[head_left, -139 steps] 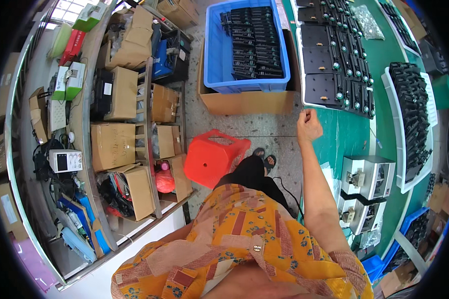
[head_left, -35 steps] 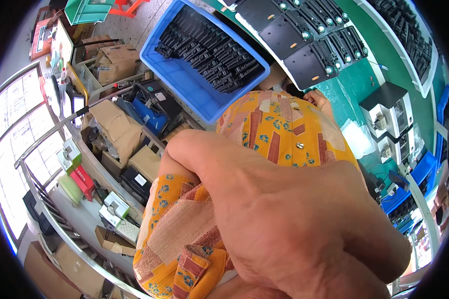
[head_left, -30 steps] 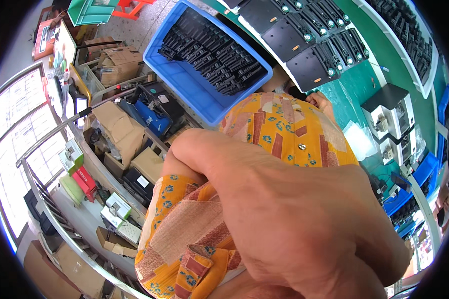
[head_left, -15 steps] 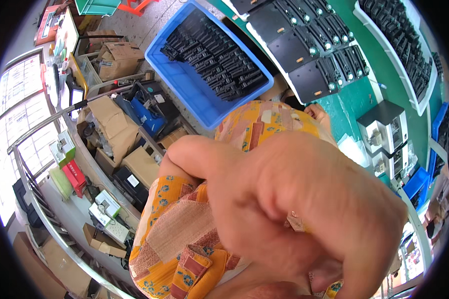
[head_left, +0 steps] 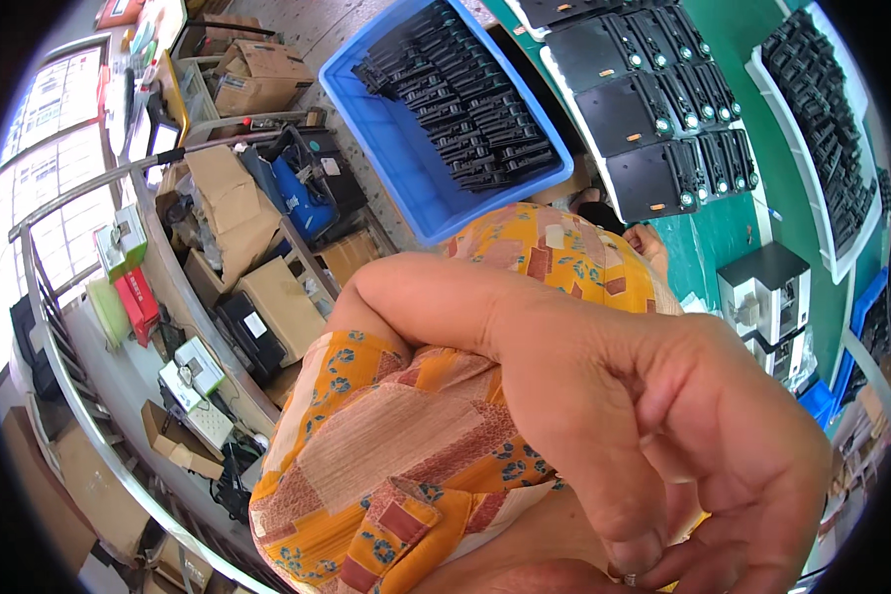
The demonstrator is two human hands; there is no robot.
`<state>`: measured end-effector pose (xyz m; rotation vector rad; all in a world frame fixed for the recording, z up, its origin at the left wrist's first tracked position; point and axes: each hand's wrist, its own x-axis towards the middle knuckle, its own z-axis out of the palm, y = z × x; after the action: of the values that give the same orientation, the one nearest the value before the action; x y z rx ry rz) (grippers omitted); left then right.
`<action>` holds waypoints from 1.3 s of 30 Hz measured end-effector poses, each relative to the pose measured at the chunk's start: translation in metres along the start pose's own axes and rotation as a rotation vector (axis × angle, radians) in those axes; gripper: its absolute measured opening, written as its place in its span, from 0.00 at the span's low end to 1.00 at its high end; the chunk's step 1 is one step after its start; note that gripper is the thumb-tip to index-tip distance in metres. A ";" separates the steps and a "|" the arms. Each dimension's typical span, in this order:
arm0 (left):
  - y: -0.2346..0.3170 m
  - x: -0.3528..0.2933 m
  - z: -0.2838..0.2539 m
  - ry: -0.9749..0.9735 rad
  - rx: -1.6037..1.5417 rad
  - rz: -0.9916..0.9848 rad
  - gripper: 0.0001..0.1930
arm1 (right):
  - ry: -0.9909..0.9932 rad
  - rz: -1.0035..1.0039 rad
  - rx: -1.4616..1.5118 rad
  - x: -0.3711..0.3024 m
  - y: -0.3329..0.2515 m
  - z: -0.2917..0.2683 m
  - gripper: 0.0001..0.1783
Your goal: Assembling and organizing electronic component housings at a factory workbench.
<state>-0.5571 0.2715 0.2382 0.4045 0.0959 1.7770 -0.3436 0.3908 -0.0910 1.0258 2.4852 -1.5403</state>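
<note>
My left arm bends across the front of my yellow patterned shirt (head_left: pixel 416 426). My left hand (head_left: pixel 653 406) hangs large and close, its thumb and forefinger pinched together low in the picture. A tiny glint shows at the fingertips, too small to name. Farther off, past the shirt's front, my right hand (head_left: pixel 645 243) rests by the edge of the green table (head_left: pixel 698 233). Its fingers are curled, and most of the hand is hidden behind the shirt. Nearest to it on the table lie black flat panels (head_left: pixel 639 183) with hinge-like arms and round silvery ends, set out in rows.
A blue bin (head_left: pixel 396 188) holding rows of black parts stands beyond me. On the right are a white tray (head_left: pixel 757 74) full of black parts and a black-and-white machine (head_left: pixel 762 287). Cardboard boxes (head_left: pixel 272 307) and a metal railing (head_left: pixel 79 391) line the left.
The view has shifted, so the surroundings sit farther right. My left hand, blurred before, has moved slightly right, and its pinched thumb and forefinger now show. My right hand stays by the table edge.
</note>
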 end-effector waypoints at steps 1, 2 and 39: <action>0.001 0.003 0.001 0.029 0.026 -0.006 0.14 | 0.000 -0.007 0.000 0.000 0.000 -0.003 0.08; -0.006 0.010 0.002 0.060 0.054 -0.012 0.13 | 0.001 -0.013 0.002 0.003 0.000 -0.003 0.08; 0.029 0.083 -0.124 0.042 1.661 0.112 0.15 | 0.501 0.303 0.703 0.022 0.017 0.001 0.12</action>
<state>-0.6400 0.3625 0.1486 1.5220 1.6367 1.4247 -0.3511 0.4062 -0.1128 1.9817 1.8570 -2.3217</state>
